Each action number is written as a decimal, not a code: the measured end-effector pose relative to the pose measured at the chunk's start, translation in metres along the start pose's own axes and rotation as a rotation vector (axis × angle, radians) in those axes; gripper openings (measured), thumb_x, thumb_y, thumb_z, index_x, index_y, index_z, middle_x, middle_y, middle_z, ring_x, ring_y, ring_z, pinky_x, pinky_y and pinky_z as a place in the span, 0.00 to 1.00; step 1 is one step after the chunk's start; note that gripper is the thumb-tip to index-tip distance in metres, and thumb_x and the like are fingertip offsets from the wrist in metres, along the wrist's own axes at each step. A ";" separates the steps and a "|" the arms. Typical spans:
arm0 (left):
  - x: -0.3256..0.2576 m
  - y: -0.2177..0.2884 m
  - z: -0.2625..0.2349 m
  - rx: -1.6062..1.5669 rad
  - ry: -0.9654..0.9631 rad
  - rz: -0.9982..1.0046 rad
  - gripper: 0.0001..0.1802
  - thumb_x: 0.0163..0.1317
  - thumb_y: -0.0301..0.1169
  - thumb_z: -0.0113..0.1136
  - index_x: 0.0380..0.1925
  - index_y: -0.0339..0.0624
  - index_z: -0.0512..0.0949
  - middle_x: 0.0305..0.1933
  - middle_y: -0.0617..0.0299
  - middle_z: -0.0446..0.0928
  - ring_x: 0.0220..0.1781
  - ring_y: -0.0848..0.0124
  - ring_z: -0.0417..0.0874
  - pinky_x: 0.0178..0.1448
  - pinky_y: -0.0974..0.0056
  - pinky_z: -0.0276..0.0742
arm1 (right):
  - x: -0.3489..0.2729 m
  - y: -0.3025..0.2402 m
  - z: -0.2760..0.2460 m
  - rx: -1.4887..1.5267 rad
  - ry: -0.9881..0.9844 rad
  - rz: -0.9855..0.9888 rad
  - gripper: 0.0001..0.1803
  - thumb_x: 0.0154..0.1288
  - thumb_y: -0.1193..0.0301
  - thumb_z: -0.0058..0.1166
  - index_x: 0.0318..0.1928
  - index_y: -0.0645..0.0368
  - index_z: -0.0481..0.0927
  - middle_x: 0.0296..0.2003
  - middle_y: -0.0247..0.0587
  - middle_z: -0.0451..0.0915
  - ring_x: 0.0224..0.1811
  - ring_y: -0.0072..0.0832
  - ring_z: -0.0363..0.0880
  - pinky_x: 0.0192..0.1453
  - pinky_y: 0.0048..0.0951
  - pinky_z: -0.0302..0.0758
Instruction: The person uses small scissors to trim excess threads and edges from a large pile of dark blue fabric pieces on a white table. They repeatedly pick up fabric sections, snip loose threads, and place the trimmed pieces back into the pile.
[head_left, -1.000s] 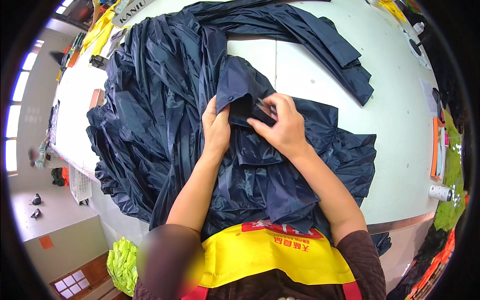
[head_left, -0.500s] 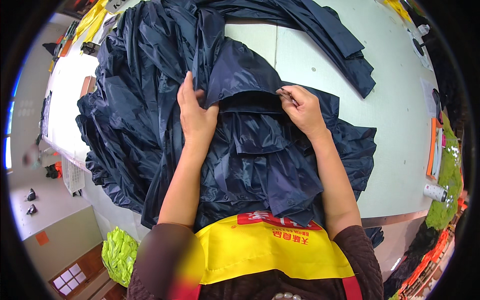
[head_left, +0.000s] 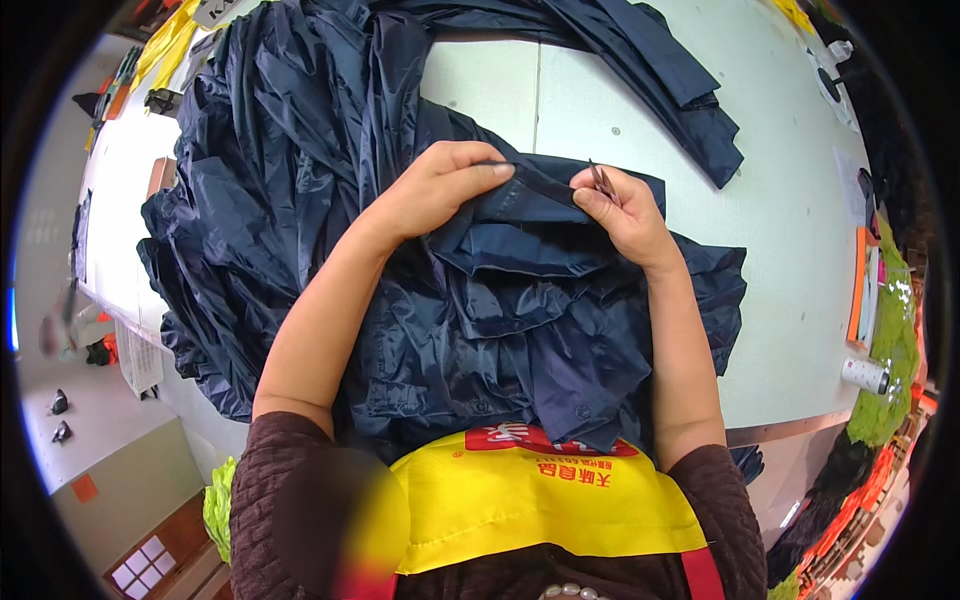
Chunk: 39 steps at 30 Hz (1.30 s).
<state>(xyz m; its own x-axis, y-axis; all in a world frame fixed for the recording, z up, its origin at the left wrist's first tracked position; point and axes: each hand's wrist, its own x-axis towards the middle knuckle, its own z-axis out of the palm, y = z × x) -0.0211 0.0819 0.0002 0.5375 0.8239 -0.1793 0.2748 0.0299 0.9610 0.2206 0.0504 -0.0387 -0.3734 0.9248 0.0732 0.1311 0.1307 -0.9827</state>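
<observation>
Pale counter point(head_left: 780, 250) carries a large navy garment point(head_left: 300, 200) of thin, shiny fabric, spread wide and bunched toward the person; most of it lies flat so only 1 edge needs lifting. Folded hem edge point(head_left: 535, 185) sits mid-counter, stretched taut between both hands, apparently for close checking. Left hand point(head_left: 440, 190) is closed, fingers curled over the edge, pinning it. Right hand point(head_left: 620, 215) is closed too, pinching the edge and gripping a small thin tool point(head_left: 603, 180); its kind is unclear. Versus 0.5 s ago: both hands sit closer together along the edge, fabric pulled tighter.
</observation>
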 end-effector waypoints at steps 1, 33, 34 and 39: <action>0.001 -0.007 0.004 -0.250 0.016 -0.088 0.09 0.64 0.31 0.50 0.34 0.37 0.77 0.30 0.64 0.79 0.32 0.77 0.78 0.39 0.73 0.74 | 0.001 0.002 0.001 0.018 0.015 0.005 0.10 0.63 0.69 0.53 0.35 0.64 0.76 0.26 0.28 0.72 0.28 0.14 0.64 0.33 0.17 0.64; -0.004 -0.015 0.025 -0.867 0.253 -0.420 0.12 0.59 0.30 0.52 0.33 0.31 0.78 0.32 0.56 0.80 0.30 0.69 0.81 0.36 0.66 0.80 | -0.001 -0.036 0.038 -0.793 0.089 -0.670 0.10 0.44 0.77 0.61 0.28 0.58 0.73 0.39 0.37 0.74 0.29 0.29 0.74 0.29 0.25 0.74; -0.004 -0.015 0.025 -0.886 0.253 -0.413 0.12 0.59 0.30 0.52 0.33 0.30 0.78 0.32 0.56 0.80 0.30 0.70 0.81 0.36 0.66 0.80 | -0.005 -0.038 0.036 -0.773 0.053 -0.674 0.10 0.44 0.77 0.61 0.28 0.58 0.73 0.40 0.37 0.74 0.29 0.29 0.75 0.29 0.25 0.74; -0.006 -0.021 0.022 -0.952 0.200 -0.389 0.10 0.59 0.30 0.53 0.33 0.34 0.78 0.33 0.56 0.80 0.32 0.68 0.82 0.39 0.65 0.81 | -0.025 -0.063 0.019 -0.344 -0.262 -0.214 0.14 0.49 0.65 0.66 0.27 0.58 0.73 0.20 0.35 0.73 0.19 0.27 0.73 0.25 0.21 0.68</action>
<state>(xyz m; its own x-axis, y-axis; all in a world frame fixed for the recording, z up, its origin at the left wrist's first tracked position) -0.0121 0.0638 -0.0233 0.3814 0.7375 -0.5573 -0.3868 0.6749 0.6284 0.2036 0.0126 0.0180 -0.6379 0.7490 0.1792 0.3057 0.4598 -0.8337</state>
